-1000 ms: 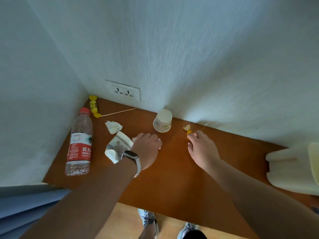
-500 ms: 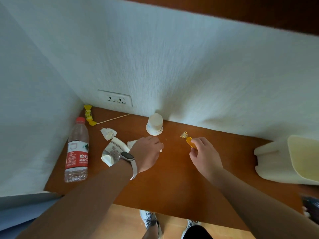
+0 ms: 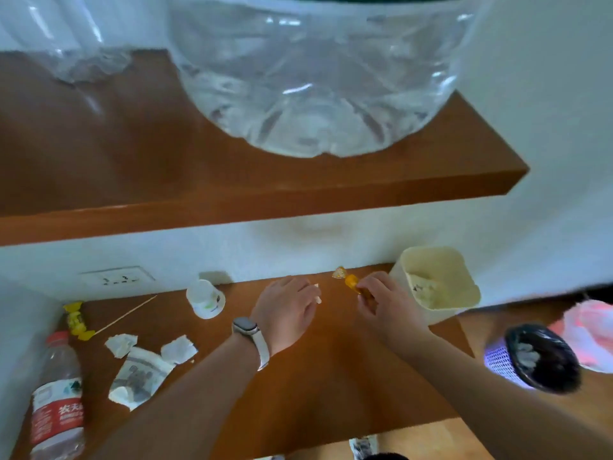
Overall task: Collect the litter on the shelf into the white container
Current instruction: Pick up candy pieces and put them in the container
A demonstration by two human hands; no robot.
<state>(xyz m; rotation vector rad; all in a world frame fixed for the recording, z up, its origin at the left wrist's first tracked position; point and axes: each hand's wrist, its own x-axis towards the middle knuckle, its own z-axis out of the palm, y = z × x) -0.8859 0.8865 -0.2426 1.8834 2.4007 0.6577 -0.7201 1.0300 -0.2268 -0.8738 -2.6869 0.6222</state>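
Brown shelf below me: my right hand (image 3: 381, 303), pinching an orange candy (image 3: 351, 281), has moved next to the white container (image 3: 464, 277), ready to drop, while my left hand (image 3: 287, 313), closed on a paper scrap (image 3: 317, 293), follows.

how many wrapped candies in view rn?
2. A yellow twist-wrapped candy lies at the lower shelf's far-left back corner; an orange wrapped candy is pinched in the right hand beside the white container. Others may be hidden.
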